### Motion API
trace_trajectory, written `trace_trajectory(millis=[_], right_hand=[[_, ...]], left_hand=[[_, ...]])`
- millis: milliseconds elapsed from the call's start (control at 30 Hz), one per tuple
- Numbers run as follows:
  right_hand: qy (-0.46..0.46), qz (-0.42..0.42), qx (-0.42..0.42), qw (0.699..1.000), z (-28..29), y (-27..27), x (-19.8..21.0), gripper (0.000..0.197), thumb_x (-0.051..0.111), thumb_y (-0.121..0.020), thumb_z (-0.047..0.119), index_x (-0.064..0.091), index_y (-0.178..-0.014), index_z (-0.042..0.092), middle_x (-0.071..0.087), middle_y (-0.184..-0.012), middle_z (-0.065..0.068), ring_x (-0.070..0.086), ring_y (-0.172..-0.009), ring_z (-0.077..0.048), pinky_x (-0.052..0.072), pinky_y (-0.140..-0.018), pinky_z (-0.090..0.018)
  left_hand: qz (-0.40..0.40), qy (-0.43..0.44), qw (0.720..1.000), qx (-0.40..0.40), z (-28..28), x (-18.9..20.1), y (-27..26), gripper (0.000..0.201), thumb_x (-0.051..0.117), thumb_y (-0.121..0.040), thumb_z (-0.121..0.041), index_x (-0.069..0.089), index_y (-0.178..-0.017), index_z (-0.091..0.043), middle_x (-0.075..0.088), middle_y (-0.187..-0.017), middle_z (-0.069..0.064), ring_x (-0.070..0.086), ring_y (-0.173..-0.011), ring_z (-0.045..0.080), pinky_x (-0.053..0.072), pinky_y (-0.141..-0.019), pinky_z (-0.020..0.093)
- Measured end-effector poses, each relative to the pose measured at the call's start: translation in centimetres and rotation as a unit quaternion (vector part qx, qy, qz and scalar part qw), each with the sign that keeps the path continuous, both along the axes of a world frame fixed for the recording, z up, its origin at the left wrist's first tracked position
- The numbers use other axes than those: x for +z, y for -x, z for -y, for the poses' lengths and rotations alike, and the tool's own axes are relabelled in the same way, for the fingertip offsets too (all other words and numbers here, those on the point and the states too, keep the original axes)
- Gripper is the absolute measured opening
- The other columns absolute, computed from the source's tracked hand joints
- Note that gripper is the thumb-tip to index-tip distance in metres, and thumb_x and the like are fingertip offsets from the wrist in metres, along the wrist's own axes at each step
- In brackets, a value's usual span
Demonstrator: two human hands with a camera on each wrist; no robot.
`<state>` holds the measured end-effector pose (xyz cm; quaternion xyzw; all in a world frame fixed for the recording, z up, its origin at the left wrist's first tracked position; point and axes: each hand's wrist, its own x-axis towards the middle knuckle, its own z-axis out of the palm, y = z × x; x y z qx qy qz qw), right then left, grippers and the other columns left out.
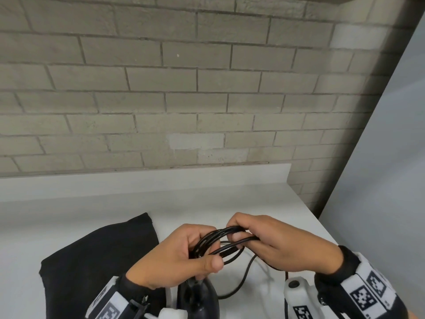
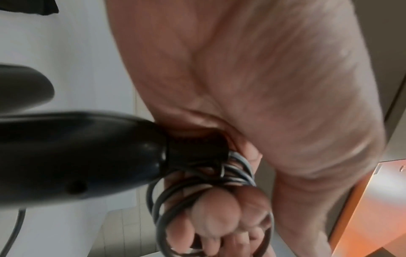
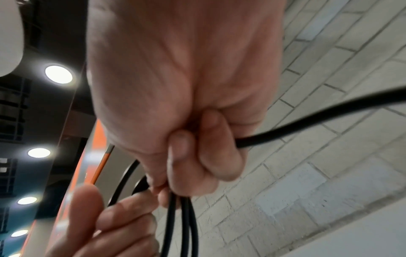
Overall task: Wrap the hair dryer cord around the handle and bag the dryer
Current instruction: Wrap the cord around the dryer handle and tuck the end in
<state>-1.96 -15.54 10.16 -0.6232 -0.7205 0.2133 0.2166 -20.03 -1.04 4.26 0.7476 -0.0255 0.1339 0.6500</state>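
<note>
Low centre of the head view: left hand [image 1: 174, 256] clenched around the dryer handle [image 2: 197, 147] and cord [image 1: 220, 240] loops; right hand [image 1: 264, 240] pinching the loops' far end; springy, slick, light cord, likely to uncoil; best gripped across all loops; bag [image 1: 96, 261] lower left on desk [image 1: 230, 199].

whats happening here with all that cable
A person is coiling a black hair dryer's thin black power cord. The left hand grips the gathered loops by the dryer's handle end, and the right hand pinches the loops' other side. Some cord still trails loose on the white countertop. A black fabric bag lies flat to the left, not yet used.
</note>
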Motion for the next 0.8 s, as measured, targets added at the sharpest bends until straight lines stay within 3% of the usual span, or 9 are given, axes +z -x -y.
trace_trajectory(millis=[33, 100, 167, 300, 433, 533, 633, 700, 800], right_hand=[[0.007, -0.015, 0.002, 1.000, 0.1, -0.1, 0.1, 0.011, 0.047, -0.100, 0.014, 0.051, -0.097, 0.023, 0.058, -0.082, 0.012, 0.051, -0.073, -0.007, 0.041, -0.065, -0.020], [0.038, -0.067, -0.002, 0.997, 0.3, -0.4, 0.3, 0.012, 0.051, -0.100, 0.017, 0.053, -0.091, 0.024, 0.055, -0.073, 0.019, 0.050, -0.062, -0.001, 0.037, -0.059, -0.011], [0.069, -0.122, -0.009, 0.990, 0.3, -0.8, 0.2, 0.013, 0.052, -0.100, 0.020, 0.055, -0.087, 0.023, 0.054, -0.068, 0.020, 0.043, -0.054, -0.003, 0.035, -0.054, -0.013], [0.082, -0.251, 0.010, 0.965, 0.2, -1.2, -1.4, 0.013, 0.050, -0.101, 0.023, 0.054, -0.090, 0.017, 0.060, -0.076, 0.008, 0.036, -0.053, -0.013, 0.034, -0.050, -0.018], [0.064, -0.346, 0.013, 0.936, -0.3, -1.1, -2.7, 0.025, 0.056, -0.094, 0.044, 0.057, -0.091, 0.019, 0.060, -0.075, 0.006, 0.030, -0.050, -0.013, 0.028, -0.047, -0.018], [0.000, -0.280, -0.030, 0.960, -0.4, -1.0, -3.1, 0.025, 0.051, -0.100, 0.031, 0.056, -0.089, 0.010, 0.065, -0.076, 0.003, 0.036, -0.052, -0.010, 0.033, -0.051, -0.020], [-0.057, -0.246, -0.066, 0.965, -0.3, -0.4, -3.4, 0.018, 0.048, -0.101, 0.020, 0.058, -0.094, 0.007, 0.069, -0.077, -0.001, 0.044, -0.053, -0.002, 0.037, -0.055, -0.014], [-0.093, -0.198, -0.090, 0.972, -0.3, 0.0, -3.8, 0.013, 0.050, -0.100, 0.024, 0.056, -0.108, 0.016, 0.068, -0.091, 0.006, 0.049, -0.055, -0.003, 0.039, -0.058, -0.012], [-0.186, 0.006, -0.141, 0.972, -0.1, 0.1, -4.6, 0.032, 0.047, -0.094, 0.051, 0.038, -0.124, 0.042, 0.049, -0.109, 0.027, 0.048, -0.057, -0.009, 0.041, -0.060, -0.015]], left_hand=[[-0.003, 0.000, 1.000, 0.001, 0.0, 0.0, 0.1, 0.047, 0.074, -0.079, -0.052, 0.060, -0.082, -0.008, 0.057, -0.067, 0.029, 0.055, -0.053, 0.014, 0.051, -0.057, 0.032], [0.002, 0.009, 1.000, 0.003, 0.1, -0.1, 0.2, 0.047, 0.070, -0.084, -0.050, 0.059, -0.084, -0.004, 0.060, -0.061, 0.013, 0.059, -0.058, 0.020, 0.054, -0.069, 0.054], [0.008, 0.021, 1.000, 0.006, 0.4, -0.4, 0.0, 0.052, 0.065, -0.089, -0.048, 0.057, -0.088, 0.003, 0.065, -0.064, 0.000, 0.062, -0.066, 0.025, 0.048, -0.081, 0.065], [0.029, 0.053, 0.997, 0.039, 1.0, -0.9, -0.4, 0.048, 0.063, -0.091, -0.048, 0.055, -0.084, -0.001, 0.057, -0.056, -0.001, 0.063, -0.060, 0.021, 0.052, -0.090, 0.047], [0.064, 0.095, 0.989, 0.096, 1.3, -1.5, -1.2, 0.050, 0.065, -0.090, -0.050, 0.051, -0.074, -0.005, 0.038, -0.048, -0.002, 0.048, -0.044, 0.016, 0.055, -0.071, 0.042], [0.068, 0.111, 0.985, 0.109, 1.6, -1.4, -1.5, 0.044, 0.067, -0.086, -0.056, 0.052, -0.069, -0.017, 0.033, -0.047, -0.004, 0.036, -0.040, 0.014, 0.051, -0.061, 0.035], [0.061, 0.118, 0.985, 0.110, 1.7, -1.3, -1.7, 0.043, 0.068, -0.084, -0.059, 0.053, -0.068, -0.022, 0.032, -0.047, -0.004, 0.031, -0.039, 0.013, 0.048, -0.055, 0.031], [0.045, 0.118, 0.985, 0.115, 1.7, -1.2, -1.8, 0.044, 0.068, -0.082, -0.061, 0.052, -0.067, -0.022, 0.033, -0.048, -0.005, 0.030, -0.039, 0.012, 0.044, -0.052, 0.029], [0.027, 0.108, 0.986, 0.121, 1.5, -1.0, -1.6, 0.048, 0.069, -0.079, -0.064, 0.050, -0.067, -0.021, 0.033, -0.049, -0.006, 0.027, -0.041, 0.012, 0.037, -0.048, 0.028]])
